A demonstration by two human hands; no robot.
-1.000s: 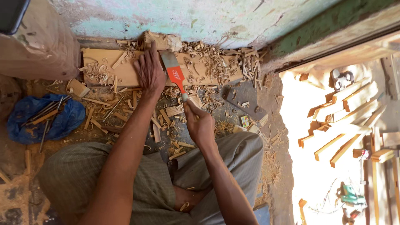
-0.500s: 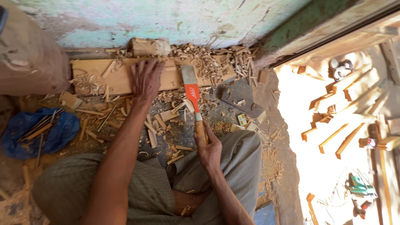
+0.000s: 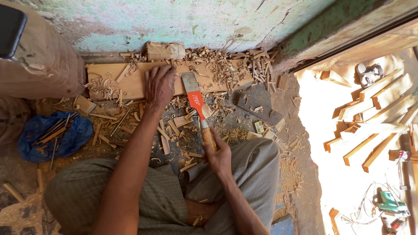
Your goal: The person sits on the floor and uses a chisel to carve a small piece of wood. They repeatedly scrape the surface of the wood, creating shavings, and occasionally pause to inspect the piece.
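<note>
Left hand (image 3: 159, 85): flat, fingers spread, pressing on the wooden plank (image 3: 130, 82).
Right hand (image 3: 219, 157): closed around the handle of the broad chisel (image 3: 196, 98).
Chisel blade: resting on the plank.
Plank location: floor, against the wall, amid wood shavings (image 3: 217, 65).

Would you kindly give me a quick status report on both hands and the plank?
Left hand flat on the wooden plank, pinning it. Right hand gripping the broad chisel by its wooden handle, blade on the plank. Wood shavings littered over plank and floor.
</note>
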